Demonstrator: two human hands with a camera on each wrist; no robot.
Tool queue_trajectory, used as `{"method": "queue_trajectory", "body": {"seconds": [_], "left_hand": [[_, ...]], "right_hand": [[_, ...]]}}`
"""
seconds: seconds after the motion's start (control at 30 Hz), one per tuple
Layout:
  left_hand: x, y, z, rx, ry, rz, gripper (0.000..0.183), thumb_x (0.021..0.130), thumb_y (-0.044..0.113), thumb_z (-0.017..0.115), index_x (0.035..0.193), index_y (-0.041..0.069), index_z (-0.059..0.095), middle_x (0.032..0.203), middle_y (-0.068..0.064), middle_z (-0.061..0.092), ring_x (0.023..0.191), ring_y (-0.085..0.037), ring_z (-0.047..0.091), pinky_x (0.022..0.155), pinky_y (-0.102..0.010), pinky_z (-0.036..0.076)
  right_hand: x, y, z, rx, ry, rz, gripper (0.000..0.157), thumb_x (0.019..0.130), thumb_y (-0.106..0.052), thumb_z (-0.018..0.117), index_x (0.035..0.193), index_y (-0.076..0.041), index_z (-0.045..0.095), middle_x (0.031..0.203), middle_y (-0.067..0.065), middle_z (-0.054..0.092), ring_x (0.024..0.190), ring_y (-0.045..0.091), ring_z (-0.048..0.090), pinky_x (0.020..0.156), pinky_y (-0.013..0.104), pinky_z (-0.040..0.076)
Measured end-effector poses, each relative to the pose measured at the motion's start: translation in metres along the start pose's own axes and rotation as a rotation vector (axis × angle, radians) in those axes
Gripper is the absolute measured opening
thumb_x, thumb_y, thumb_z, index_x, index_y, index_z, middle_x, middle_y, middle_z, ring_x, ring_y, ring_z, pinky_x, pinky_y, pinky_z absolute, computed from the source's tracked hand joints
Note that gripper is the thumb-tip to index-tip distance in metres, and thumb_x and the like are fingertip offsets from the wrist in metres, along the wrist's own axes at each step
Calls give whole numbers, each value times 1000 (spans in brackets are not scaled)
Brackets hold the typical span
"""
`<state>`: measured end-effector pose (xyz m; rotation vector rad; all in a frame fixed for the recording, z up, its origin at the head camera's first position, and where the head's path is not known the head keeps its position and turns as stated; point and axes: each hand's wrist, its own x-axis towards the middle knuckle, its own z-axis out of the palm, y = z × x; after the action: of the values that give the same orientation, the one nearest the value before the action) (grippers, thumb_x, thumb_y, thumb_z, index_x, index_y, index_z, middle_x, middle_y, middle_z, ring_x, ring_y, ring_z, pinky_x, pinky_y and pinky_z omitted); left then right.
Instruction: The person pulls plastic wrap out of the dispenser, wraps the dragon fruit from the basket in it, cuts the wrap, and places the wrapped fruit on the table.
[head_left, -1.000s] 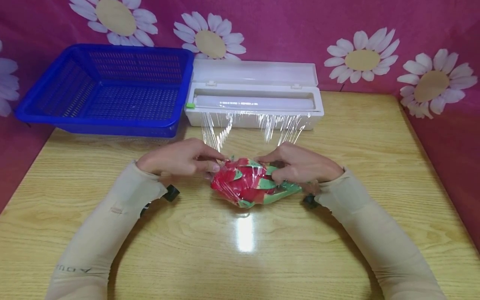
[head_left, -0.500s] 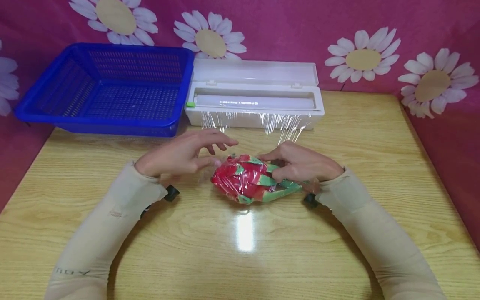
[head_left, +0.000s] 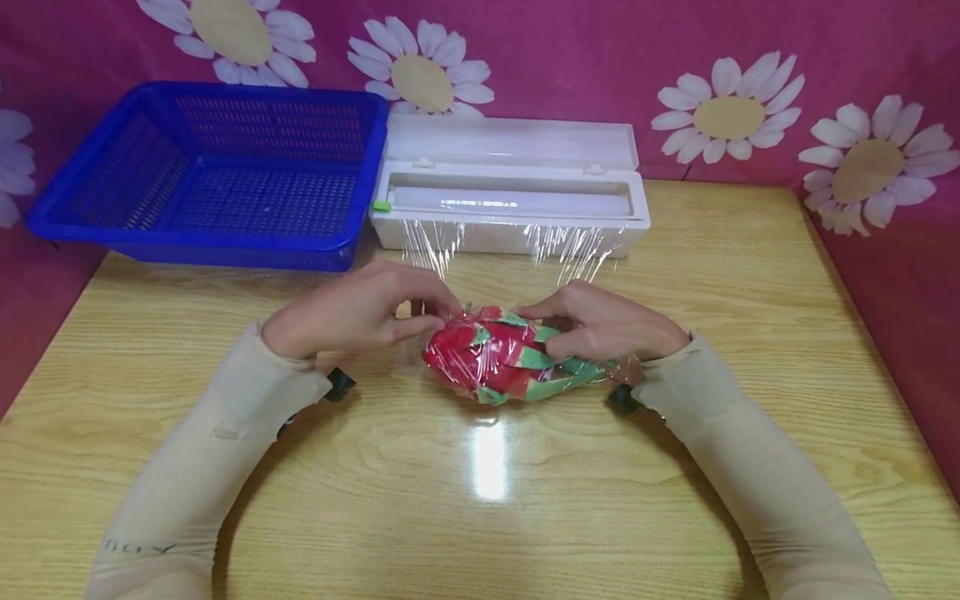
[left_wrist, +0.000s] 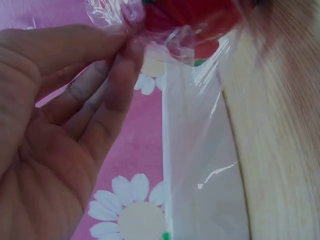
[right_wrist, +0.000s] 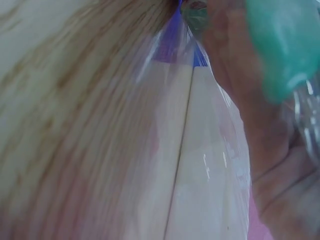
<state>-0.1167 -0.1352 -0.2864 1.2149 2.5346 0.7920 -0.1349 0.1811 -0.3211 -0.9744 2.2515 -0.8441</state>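
Note:
A red dragon fruit [head_left: 498, 354] with green scales, wrapped in glossy cling film, is held over the table in the head view. My right hand [head_left: 606, 325] grips its green-scaled right end, thumb on the near side and fingers behind. At the red left end, my left hand [head_left: 360, 308] pinches the film between thumb and forefinger; the left wrist view shows the clear film [left_wrist: 111, 11] bunched at those fingertips. From the fruit the film stretches back to the white dispenser box [head_left: 510, 237], where a roll of cling film [head_left: 517, 202] lies under the raised lid.
A blue plastic basket [head_left: 225, 257] stands at the back left, right beside the dispenser. A small green tab [head_left: 382, 206] sits on the box's left front edge. Pink floral cloth [head_left: 570, 50] hangs behind the wooden table [head_left: 480, 533].
My left hand lets go of the film, lifts with spread fingers, then pinches it again at the fruit's left end. The right hand keeps its grip with the fruit nearly still.

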Motion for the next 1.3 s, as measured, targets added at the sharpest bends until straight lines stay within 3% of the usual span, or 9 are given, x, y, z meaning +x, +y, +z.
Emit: {"method": "queue_trajectory", "body": {"seconds": [0.23, 0.4, 0.53, 0.63, 0.77, 0.9, 1.03, 1.2, 1.3], "left_hand": [[-2, 10, 0, 12, -6, -3, 29, 97, 16, 70, 126, 13, 73, 115, -1, 77, 91, -12, 69, 79, -31, 63], [-3, 18, 4, 105, -34, -1, 55, 94, 37, 76, 143, 16, 62, 125, 0, 70, 101, -14, 66, 83, -29, 61], [-2, 24, 11, 173, -33, -16, 77, 83, 50, 84, 148, 19, 56, 122, -1, 62, 98, -14, 62, 80, -28, 59], [0, 27, 16, 189, -26, -42, 88, 76, 48, 90, 150, 19, 52, 127, -2, 59, 105, -18, 62, 88, -32, 60], [3, 29, 20, 210, -38, -52, 94, 76, 37, 93, 155, 18, 46, 140, -4, 57, 124, -23, 61, 106, -42, 56], [2, 28, 22, 242, -56, -53, 90, 80, 32, 90, 156, 17, 44, 145, -4, 58, 131, -25, 60, 110, -44, 53], [1, 27, 20, 244, -53, -54, 88, 82, 31, 89, 156, 18, 45, 142, -5, 61, 128, -25, 62, 108, -44, 54], [1, 25, 18, 237, -50, -47, 88, 81, 31, 90, 155, 17, 47, 138, -5, 63, 124, -24, 64, 106, -42, 56], [1, 25, 18, 238, -58, -55, 87, 81, 31, 90, 155, 16, 47, 139, -5, 63, 123, -24, 64, 105, -41, 56]], "right_hand": [[0, 2, 0, 2, -2, 26, 69, 80, -13, 61, 148, -4, 54, 52, -11, 32, 46, 4, 25, 43, 21, 24], [1, 4, 0, 19, -4, 18, 69, 80, -12, 60, 148, -4, 54, 53, -11, 32, 46, 4, 24, 42, 21, 24], [0, 3, 0, 21, -20, 26, 68, 83, -16, 61, 150, -8, 54, 54, -11, 37, 46, 5, 29, 43, 21, 27], [0, 2, -1, 24, -45, 40, 69, 84, -20, 62, 152, -11, 52, 57, -11, 44, 47, 6, 34, 45, 21, 30], [-2, 3, -4, 38, -92, 65, 74, 84, -24, 62, 155, -15, 47, 63, -8, 54, 52, 7, 41, 49, 22, 35], [-4, 5, -6, 68, -143, 103, 79, 84, -28, 65, 159, -20, 41, 77, -6, 66, 62, 11, 52, 57, 23, 42], [-5, 9, -10, 113, -173, 147, 83, 85, -32, 68, 161, -26, 36, 102, -3, 70, 85, 17, 60, 76, 29, 53], [-8, 11, -14, 66, -183, 179, 89, 88, -43, 75, 163, -30, 30, 140, -1, 61, 118, 21, 57, 103, 40, 52], [-10, 12, -16, 22, -186, 188, 95, 88, -51, 77, 165, -32, 24, 150, 1, 56, 127, 22, 57, 110, 46, 51]]}}
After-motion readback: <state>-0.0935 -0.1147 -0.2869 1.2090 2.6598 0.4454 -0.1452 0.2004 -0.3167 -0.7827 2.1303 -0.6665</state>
